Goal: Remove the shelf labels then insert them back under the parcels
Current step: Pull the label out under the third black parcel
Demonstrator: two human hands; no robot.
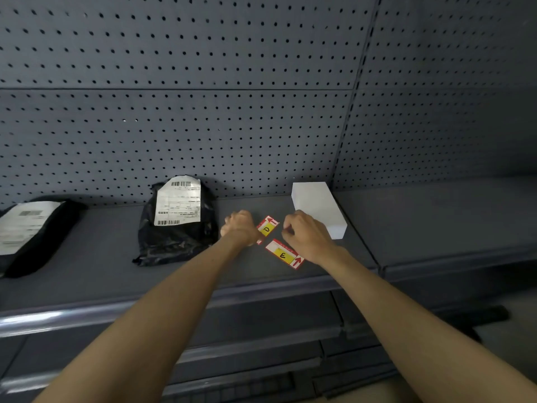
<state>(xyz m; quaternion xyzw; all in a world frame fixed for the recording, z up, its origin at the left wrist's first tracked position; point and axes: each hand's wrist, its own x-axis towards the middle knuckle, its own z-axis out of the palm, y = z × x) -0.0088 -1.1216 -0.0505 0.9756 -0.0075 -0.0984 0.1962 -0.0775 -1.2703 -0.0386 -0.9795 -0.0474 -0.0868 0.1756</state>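
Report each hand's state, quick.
Left hand: closed, holding the D label by its edge.
Right hand: fingers curled shut above the E label; whether it grips anything cannot be told.

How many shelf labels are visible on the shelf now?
2. The D label lies between the left hand and the right hand, partly covered by the left. The E label lies nearer the shelf edge. Others may be hidden under parcels.
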